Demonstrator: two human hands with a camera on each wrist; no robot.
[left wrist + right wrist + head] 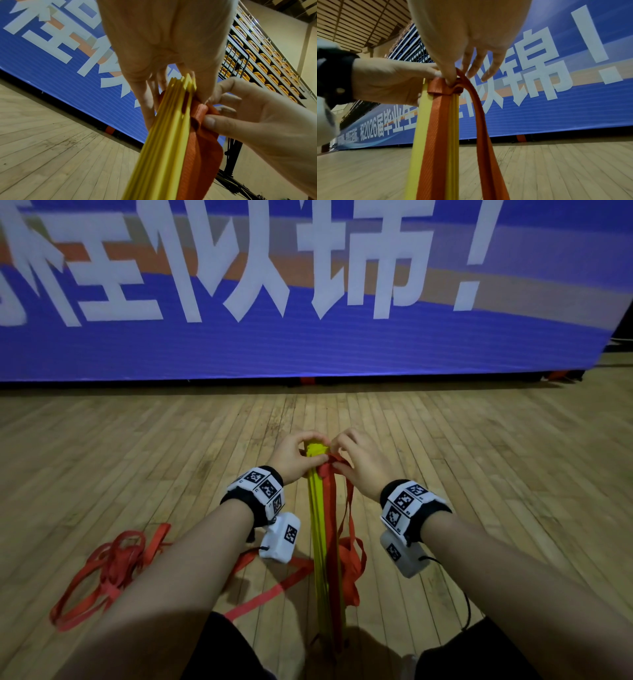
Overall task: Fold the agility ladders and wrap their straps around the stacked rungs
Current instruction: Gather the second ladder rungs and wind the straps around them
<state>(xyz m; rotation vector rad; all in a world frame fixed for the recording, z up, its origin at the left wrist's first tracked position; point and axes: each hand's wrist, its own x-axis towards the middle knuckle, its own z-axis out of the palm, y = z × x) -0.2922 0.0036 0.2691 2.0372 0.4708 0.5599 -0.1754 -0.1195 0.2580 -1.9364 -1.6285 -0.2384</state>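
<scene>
Left hand (297, 458) curled round upright yellow rungs (320, 542), right hand (359, 465) pinching red strap (331, 508) at top.

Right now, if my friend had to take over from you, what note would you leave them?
Left hand: grips the top of the stacked yellow rungs, which stand upright on the wooden floor.
Right hand: its fingers pinch the red strap where it bunches at the top of the stack.
Done: the rungs are folded into one stack, and the strap crosses the top end.
Left: loose strap loops hang beside the stack and more strap lies on the floor to the left. Wind these around the rungs and secure the end.
</scene>
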